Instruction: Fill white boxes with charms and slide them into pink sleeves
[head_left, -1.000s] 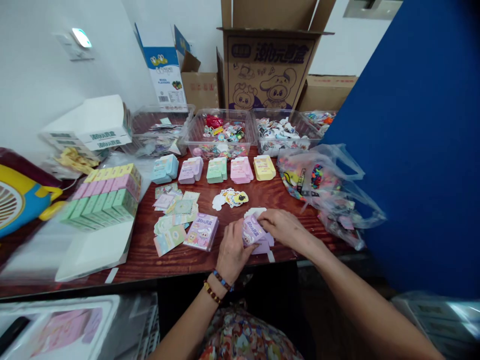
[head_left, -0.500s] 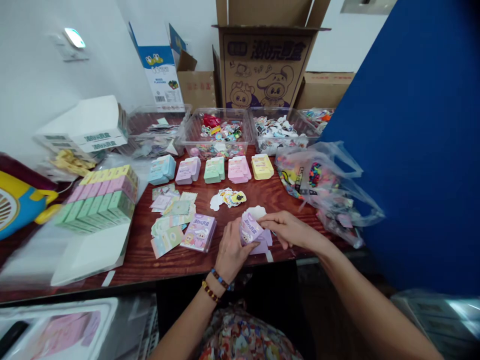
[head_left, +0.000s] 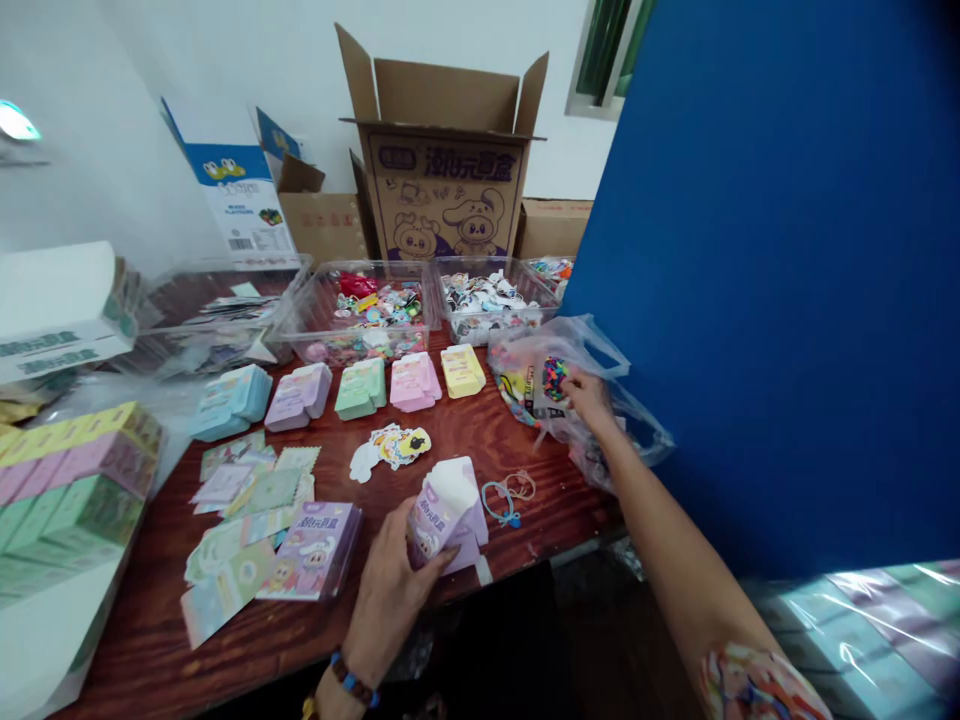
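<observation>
L hand (head_left: 390, 575) clasps purple box (head_left: 433, 518); R hand (head_left: 590, 397) at plastic bag (head_left: 534, 390), can't tell if grip's closed.

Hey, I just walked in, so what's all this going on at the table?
A person is working at a table with small boxes. Their left hand holds an open purple box, while the right hand is at a clear bag, by some bright pieces; whether it grips any is unclear. Two loops lie right of the open box. Left of the left hand are loose cards and another purple box.
</observation>
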